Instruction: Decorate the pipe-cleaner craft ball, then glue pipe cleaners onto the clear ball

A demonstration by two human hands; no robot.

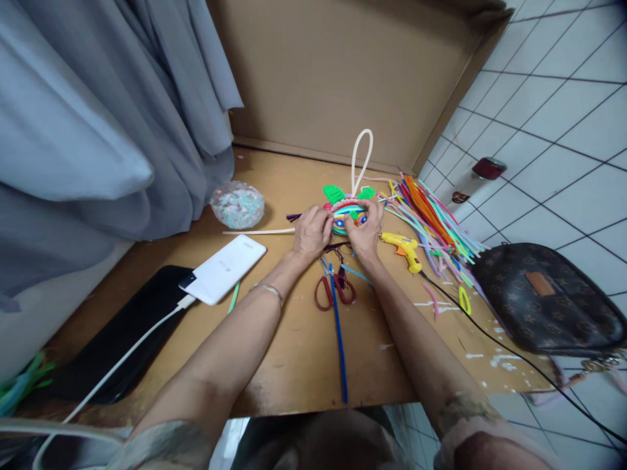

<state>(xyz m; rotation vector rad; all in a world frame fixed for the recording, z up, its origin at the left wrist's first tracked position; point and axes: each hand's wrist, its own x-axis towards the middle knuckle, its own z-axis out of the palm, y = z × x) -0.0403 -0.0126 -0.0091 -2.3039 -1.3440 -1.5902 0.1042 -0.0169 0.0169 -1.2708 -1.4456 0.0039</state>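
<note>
hands (339, 230), pipe-cleaner craft (349, 210) pinched between

A multicoloured pipe-cleaner ornament (349, 212) with green leaves and a cream loop lies on the cardboard.

Both hands, the left hand (311, 232) and the right hand (365, 230), are pressing on a fuzzy pipe-cleaner ornament (349, 210), its coils looking soft and matt. Just right of the right hand, a glossy yellow plastic glue gun (404, 248) is lying beside a heap of fuzzy pipe cleaners (431, 219). Just below the hands, scissors (334, 288) are showing shiny red plastic handles. Left of the left hand, a smooth white plastic power bank (224, 268) is catching the light, resting on matt, glue-flecked cardboard (294, 352). Far right, a coated, faintly shiny patterned bag (543, 297) is sitting on glazed white tiles (563, 130).
</note>
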